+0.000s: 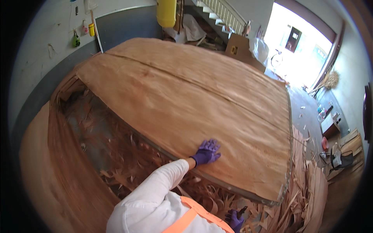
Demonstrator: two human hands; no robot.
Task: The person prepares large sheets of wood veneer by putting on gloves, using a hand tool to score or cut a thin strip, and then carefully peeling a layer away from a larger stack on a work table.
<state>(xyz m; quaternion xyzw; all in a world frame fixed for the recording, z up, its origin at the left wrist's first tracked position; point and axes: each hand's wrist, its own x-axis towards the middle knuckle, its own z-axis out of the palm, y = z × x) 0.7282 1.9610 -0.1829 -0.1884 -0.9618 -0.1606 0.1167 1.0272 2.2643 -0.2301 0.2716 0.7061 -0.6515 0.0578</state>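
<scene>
My left hand [207, 152], in a purple glove, lies flat on a large brown sheet of wood veneer [163, 101], near its close edge. The fingers are spread. The sheet rests on a wide table-high stack, and a long dark seam runs along its length. At the lower edge, beside the near corner of the sheet, my right hand [234, 220], also gloved in purple, is closed around a small dark tool [242, 211], which looks like a utility knife. Its blade is too small to make out.
Torn veneer strips [128, 163] cover the floor on the near side, with more long strips [309, 186] at the right. A yellow cylinder [166, 13] hangs over the far edge. Beyond stand a cardboard box [241, 48] and a staircase [223, 13]. A broom [330, 80] leans by the bright doorway.
</scene>
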